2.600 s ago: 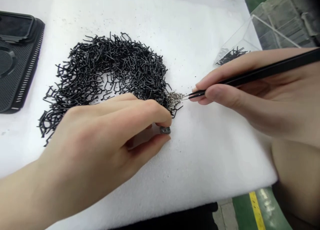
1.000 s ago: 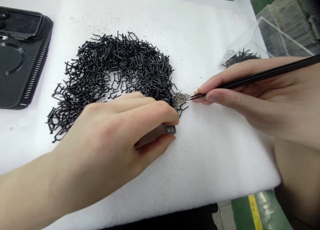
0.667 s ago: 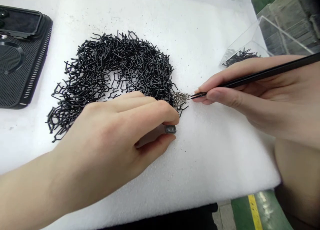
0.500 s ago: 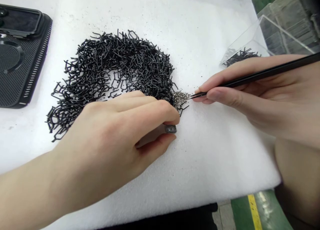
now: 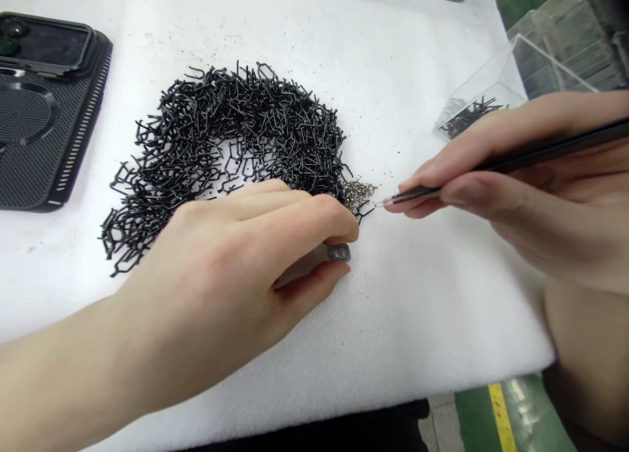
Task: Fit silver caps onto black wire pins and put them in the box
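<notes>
My L hand [image 5: 230, 262] is pinching a small dark-grey block w/ a rounded rectangular end [image 5: 339, 252] btwn thumb & forefinger, just below the R end of a big curved heap of thin, bent black pcs [image 5: 295, 124]. A small pile of tiny silvery granules [image 5: 360, 193] is lying against that end of the heap. My R hand [image 5: 531, 183] is gripping slim black tweezers w/ fine metal tips [image 5: 555, 147]; the tips are hovering or resting just R of the granules, can't tell which, nor whether they're holding one.

Re progress: the block's end is facing up w/ marks showing, but they're too small to tell if anything's seated there. Plenty of granules & black pcs are lying loose on the white foam-like sheet [image 5: 442, 295]. A smaller batch of black pcs [image 5: 466, 119] is lying in a tilted clear plastic box [image 5: 491, 78] near my R hand. How much is done vs. left, I can't tell. A black phone-like device w/ a ribbed edge [image 5: 29, 124] is lying far L.
</notes>
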Tool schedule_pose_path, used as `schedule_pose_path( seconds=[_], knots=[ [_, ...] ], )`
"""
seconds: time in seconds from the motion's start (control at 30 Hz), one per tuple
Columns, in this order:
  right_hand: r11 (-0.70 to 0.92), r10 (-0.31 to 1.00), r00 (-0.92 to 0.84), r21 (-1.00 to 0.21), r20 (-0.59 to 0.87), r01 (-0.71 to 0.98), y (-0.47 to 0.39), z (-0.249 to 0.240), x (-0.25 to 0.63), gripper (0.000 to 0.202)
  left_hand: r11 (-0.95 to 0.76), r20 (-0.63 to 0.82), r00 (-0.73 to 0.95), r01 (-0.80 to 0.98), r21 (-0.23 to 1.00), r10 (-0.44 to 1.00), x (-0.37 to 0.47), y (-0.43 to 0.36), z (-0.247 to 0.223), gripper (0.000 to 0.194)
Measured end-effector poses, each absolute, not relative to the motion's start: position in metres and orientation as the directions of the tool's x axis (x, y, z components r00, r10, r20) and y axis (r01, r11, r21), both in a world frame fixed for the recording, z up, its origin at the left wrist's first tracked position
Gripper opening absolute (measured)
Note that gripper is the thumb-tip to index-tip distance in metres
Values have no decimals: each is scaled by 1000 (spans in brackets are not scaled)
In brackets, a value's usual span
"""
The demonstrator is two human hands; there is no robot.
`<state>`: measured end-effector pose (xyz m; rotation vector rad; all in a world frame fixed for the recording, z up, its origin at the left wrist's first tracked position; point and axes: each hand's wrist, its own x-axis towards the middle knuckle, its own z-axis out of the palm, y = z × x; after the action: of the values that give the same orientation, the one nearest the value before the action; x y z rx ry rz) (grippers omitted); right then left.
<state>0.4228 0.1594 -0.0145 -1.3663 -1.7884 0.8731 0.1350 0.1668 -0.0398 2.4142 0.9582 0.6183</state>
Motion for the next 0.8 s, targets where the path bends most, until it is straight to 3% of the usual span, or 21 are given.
schedule_pose_path(
  seconds=[0.27, 0.8],
  knots=[
    [321, 869, -471, -899, 154, 298, 162, -17, 408, 14, -587, 161, 625, 569, 576, 764, 138, 164, -30, 7],
    [310, 885, -445, -885, 136, 347, 154, -22, 411, 17, -625, 213, 645, 519, 583, 734, 140, 166, -38, 6]
  ],
)
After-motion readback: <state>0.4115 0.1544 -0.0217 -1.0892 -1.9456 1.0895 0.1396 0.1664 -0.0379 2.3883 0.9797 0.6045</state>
